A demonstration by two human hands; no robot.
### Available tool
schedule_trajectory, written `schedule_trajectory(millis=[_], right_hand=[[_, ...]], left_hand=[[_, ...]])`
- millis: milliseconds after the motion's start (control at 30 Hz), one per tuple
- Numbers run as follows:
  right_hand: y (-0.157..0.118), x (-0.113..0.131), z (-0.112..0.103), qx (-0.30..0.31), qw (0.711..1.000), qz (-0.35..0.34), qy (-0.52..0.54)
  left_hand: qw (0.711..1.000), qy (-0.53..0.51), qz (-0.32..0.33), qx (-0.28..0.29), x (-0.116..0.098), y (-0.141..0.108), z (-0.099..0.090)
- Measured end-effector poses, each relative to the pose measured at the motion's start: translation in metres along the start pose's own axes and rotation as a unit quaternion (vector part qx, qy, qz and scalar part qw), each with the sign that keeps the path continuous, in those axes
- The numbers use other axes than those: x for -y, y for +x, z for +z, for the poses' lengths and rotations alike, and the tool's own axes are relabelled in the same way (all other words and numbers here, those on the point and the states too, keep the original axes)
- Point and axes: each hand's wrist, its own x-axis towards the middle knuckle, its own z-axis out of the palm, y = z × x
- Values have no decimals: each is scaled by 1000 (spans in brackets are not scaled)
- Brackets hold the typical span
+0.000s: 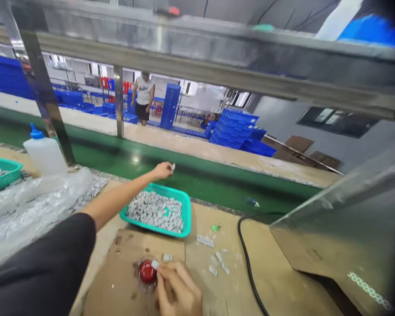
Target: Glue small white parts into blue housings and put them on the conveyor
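My left hand [163, 170], at the end of a dark sleeve, reaches past the basket over the green conveyor belt, its fingers pinched on a small white piece [173, 168]. Low in the view, my right hand [181, 289] pinches a small white rectangular piece [155, 264] at the edge of a round dish of red liquid [147, 271]. Another white piece [167, 257] lies on the cardboard just behind that hand. A turquoise basket [188, 215] full of small grey-white pieces stands under my left forearm.
White pieces [205, 240] sit in a row, others loose nearby. A black cable [246, 259] curves at right beside a metal panel [329, 219]. Plastic sheeting [49, 197] and a blue-capped bottle [46, 153] stand left. A metal beam [197, 39] crosses above; a person [144, 96] is beyond the belt.
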Motion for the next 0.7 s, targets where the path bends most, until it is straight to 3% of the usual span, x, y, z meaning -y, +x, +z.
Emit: schedule_trajectory(millis=[133, 200, 300, 367, 500, 600, 700], right_hand=[[3, 11, -3, 5, 998, 48, 40], [4, 12, -3, 18, 998, 52, 37], [2, 12, -1, 35, 998, 32, 40], [2, 13, 1, 32, 999, 14, 36], [2, 14, 5, 30, 1000, -4, -2], [1, 9, 5, 27, 999, -26, -30], [1, 2, 2, 68, 995, -46, -52]], left_hand=[[995, -92, -6, -40, 18, -86, -43], [983, -144, -18, -110, 34, -143, -61], [960, -187, -115, -172, 66, -216, -76], [932, -235, -173, -213, 84, -247, -78], [885, -339, -221, -228, 97, -271, -70], [877, -384, -215, -195, 89, -269, -62], [869, -415, -198, -180, 80, -260, -56]])
